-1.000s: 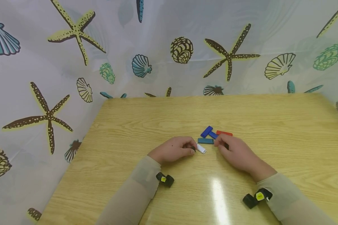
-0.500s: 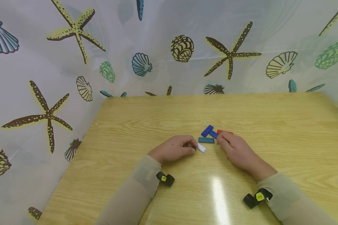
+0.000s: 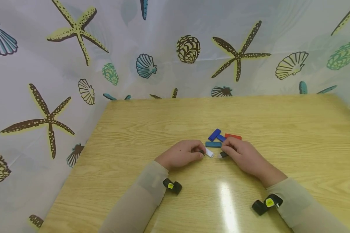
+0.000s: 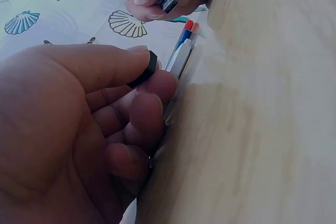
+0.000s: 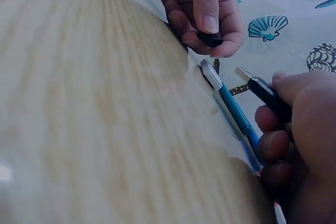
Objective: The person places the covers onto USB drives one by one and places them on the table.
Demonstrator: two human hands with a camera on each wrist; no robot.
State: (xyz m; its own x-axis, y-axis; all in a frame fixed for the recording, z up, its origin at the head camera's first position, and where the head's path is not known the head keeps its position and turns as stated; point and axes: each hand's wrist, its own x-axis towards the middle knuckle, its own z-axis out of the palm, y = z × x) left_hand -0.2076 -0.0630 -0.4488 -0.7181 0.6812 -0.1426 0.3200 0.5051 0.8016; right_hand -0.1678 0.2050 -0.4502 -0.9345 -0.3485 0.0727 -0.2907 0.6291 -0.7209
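My left hand (image 3: 182,153) pinches a small black cap (image 4: 144,71) between thumb and index finger, the other fingers curled beneath. In my right hand (image 3: 246,158) is a black USB flash drive (image 5: 270,95), held by thumb and fingers; its bare metal plug (image 5: 243,73) points toward the left hand. A short gap separates plug and cap. On the table between the hands lie a white USB drive (image 3: 210,152), right by the left fingertips, and a teal one (image 3: 213,144) just behind it.
Behind the teal drive lie a dark blue stick (image 3: 214,135) and another blue one (image 3: 221,138), partly hidden by the right hand. A red stick (image 3: 233,136) sits beyond the right fingers. A shell-print curtain (image 3: 163,38) borders the wooden table (image 3: 151,123).
The right hand has turned, and the black drive's metal plug, hidden in the earlier head views, now shows pointing left. The left hand stays nearly still with the cap.
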